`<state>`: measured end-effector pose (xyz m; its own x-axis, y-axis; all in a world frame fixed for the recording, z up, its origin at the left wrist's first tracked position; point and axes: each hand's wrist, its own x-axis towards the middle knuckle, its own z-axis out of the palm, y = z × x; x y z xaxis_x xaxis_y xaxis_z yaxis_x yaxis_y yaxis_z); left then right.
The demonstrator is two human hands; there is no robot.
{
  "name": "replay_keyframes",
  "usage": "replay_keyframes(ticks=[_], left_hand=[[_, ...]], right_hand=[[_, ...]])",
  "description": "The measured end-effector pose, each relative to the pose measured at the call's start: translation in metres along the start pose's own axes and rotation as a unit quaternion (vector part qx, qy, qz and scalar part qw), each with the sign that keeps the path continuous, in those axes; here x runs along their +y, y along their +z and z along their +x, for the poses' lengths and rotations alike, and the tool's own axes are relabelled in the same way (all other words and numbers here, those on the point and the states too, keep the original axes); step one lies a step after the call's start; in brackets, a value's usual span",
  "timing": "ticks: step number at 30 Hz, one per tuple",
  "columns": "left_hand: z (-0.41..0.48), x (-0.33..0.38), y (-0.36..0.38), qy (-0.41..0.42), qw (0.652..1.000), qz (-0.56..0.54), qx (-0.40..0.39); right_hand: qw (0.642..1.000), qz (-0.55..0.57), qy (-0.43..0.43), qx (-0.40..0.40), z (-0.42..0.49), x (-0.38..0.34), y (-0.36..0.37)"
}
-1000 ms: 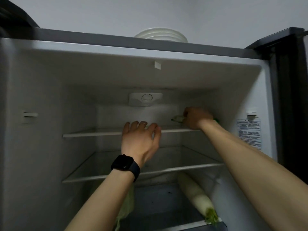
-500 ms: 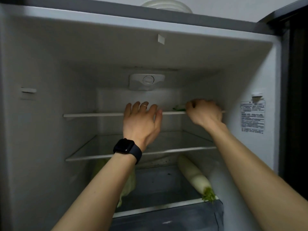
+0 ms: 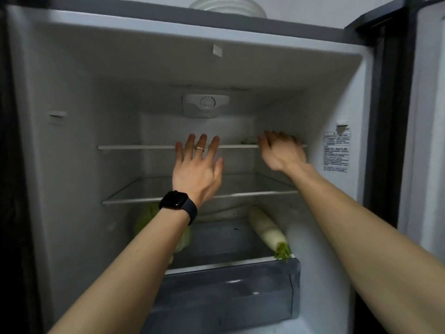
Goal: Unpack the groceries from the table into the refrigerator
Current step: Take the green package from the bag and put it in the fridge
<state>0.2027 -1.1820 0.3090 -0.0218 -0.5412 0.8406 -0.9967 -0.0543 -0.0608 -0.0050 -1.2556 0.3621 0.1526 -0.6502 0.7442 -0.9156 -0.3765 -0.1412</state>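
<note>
Hands stood at the front edge of the top shelf (image 3: 134,147) inside the open refrigerator (image 3: 72,165). One second earlier the right hand (image 3: 281,151) had been curled round a green vegetable. It had since uncurled, and its fingers lay straight and loose over the shelf's right end, holding nothing. The green vegetable (image 3: 249,141) lay on the top shelf just left of those fingers, towards the back; its kind could not be told. The left hand (image 3: 196,167) had kept its place at mid-shelf, fingers straight and spread, gripping nothing. Whether its tips touched the shelf edge could not be told. More of the crisper drawer (image 3: 228,292) was in view than before.

The right hand sat close to the right inner wall. The middle shelf (image 3: 252,194) ran below both wrists. On the cover above the drawer a white radish (image 3: 263,230) lay at the right, its leaf end at the front edge. A cabbage (image 3: 144,219) lay at the left, with a gap between the two.
</note>
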Motion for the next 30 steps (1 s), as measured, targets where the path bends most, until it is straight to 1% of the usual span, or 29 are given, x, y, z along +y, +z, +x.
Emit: replay_keyframes(ticks=[4,7,10,12,16,19,24,27,30], left_hand=[[-0.002,0.006,-0.012,-0.028,0.998,-0.009,-0.054],[-0.023,0.018,-0.030,-0.061,0.994,-0.045,-0.081],[-0.071,0.032,-0.051,-0.064,0.991,-0.062,-0.096],[-0.114,0.039,-0.064,-0.072,0.988,-0.074,-0.113],[-0.213,0.051,-0.094,-0.128,0.977,-0.080,-0.148],[-0.300,0.059,-0.123,-0.166,0.971,-0.027,-0.168],[-0.427,0.060,-0.187,-0.227,0.951,0.054,-0.206],[-0.491,0.054,-0.235,-0.282,0.929,0.083,-0.222],[-0.560,0.047,-0.292,-0.363,0.890,0.112,-0.253]], right_hand=[[0.996,0.082,-0.028,0.037,-0.031,0.007,-0.013],[0.985,0.165,-0.004,0.052,-0.071,0.011,-0.025],[0.968,0.248,0.015,0.033,-0.129,0.008,-0.029],[0.957,0.289,0.007,0.008,-0.178,0.005,-0.025],[0.937,0.346,-0.010,-0.035,-0.290,0.000,-0.021],[0.916,0.390,-0.041,-0.083,-0.370,-0.014,-0.029],[0.882,0.414,-0.100,-0.201,-0.475,-0.049,-0.044],[0.855,0.419,-0.155,-0.262,-0.523,-0.080,-0.053],[0.822,0.432,-0.207,-0.307,-0.574,-0.122,-0.066]])
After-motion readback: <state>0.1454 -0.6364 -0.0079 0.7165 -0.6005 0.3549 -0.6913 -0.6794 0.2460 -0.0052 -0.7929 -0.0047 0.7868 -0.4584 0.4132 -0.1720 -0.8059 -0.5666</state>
